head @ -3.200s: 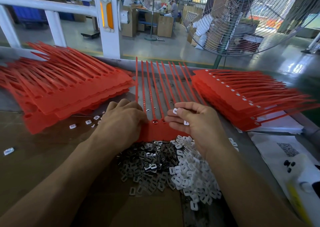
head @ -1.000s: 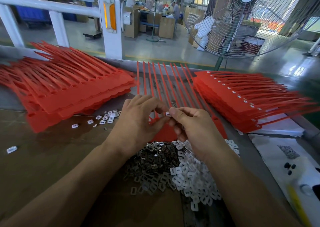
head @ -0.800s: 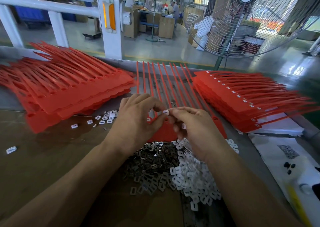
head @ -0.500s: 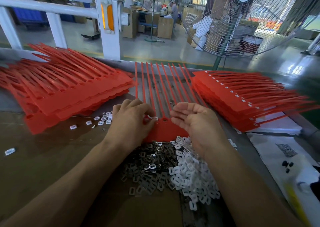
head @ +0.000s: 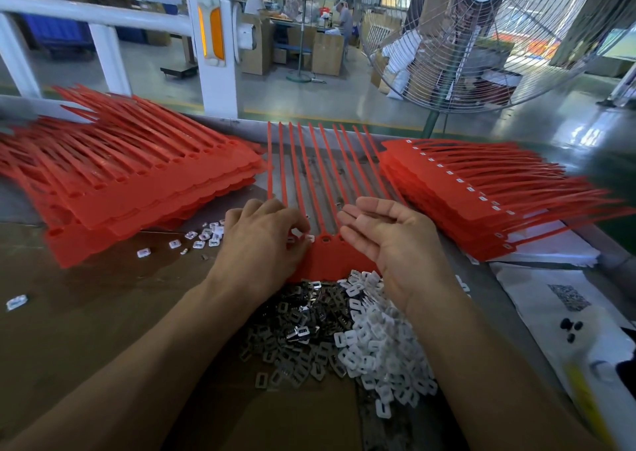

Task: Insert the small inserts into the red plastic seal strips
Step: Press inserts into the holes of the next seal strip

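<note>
The seal strips [head: 320,175] are red plastic, smooth with a slight sheen, as are the stacked sheets at the left [head: 137,182] and right [head: 464,195]. The white inserts [head: 385,354] look like matt plastic; the darker inserts [head: 296,326] glint like metal. The desk [head: 86,313] is covered in matt brown cardboard. The fan guard [head: 481,44] is bare metal wire, and the floor [head: 309,96] is glossy.

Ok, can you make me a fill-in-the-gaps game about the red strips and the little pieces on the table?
1. The seal strips are coloured ____.
2. The dark inserts lie to the ____ of the white inserts.
3. The right hand has its palm turned ____.
4. The left hand presses on the sheet's ____ end.

Missing words: red; left; up; near
</note>
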{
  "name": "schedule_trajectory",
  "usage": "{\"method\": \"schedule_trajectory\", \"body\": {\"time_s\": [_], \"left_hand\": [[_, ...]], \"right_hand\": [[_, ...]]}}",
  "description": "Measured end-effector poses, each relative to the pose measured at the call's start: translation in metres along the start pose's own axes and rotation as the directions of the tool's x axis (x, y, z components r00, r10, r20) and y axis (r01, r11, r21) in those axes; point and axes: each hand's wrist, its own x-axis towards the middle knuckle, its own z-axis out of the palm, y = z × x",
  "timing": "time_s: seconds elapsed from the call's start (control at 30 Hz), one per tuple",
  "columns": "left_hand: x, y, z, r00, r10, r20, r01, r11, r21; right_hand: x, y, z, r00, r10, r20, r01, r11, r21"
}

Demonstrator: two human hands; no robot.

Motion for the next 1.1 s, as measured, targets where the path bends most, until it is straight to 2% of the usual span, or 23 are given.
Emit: {"method": "schedule_trajectory", "body": {"time_s": [0.13, 0.23, 0.37, 0.7, 0.87, 1.1], "left_hand": [[-0.0017, -0.0011, -0.002, 0.999, 0.047, 0.007, -0.047, 0.999, 0.01], [-0.0019, -0.0021, -0.0015, 0.998, 0.057, 0.01, -0.057, 0.998, 0.008], [-0.0004, -0.0017, 0.0013, 0.999, 0.048, -0.009, -0.048, 0.999, -0.008], [0.0017, 0.0025, 0.0052, 1.0, 0.017, -0.011, -0.017, 1.0, -0.014], [0.001, 0.0031, 0.0028, 0.999, 0.039, 0.012, -0.038, 0.999, -0.011], [-0.0017, -0.0006, 0.0022, 0.993, 0.019, 0.113, -0.018, 1.0, -0.003]], "right_hand": [[-0.0022, -0.0029, -0.0011, 1.0, -0.005, -0.003, 0.005, 1.0, -0.013], [-0.0044, -0.005, -0.0025, 0.999, -0.039, 0.023, 0.042, 0.992, -0.12], [-0.006, -0.0052, -0.0025, 0.997, -0.074, 0.037, 0.08, 0.97, -0.228], [-0.0051, -0.0018, -0.0025, 0.993, -0.1, 0.06, 0.115, 0.935, -0.335], [-0.0043, -0.0001, -0.0038, 0.991, -0.116, 0.067, 0.133, 0.917, -0.377], [-0.0015, 0.0039, -0.0049, 0.99, -0.123, 0.074, 0.143, 0.879, -0.454]]}}
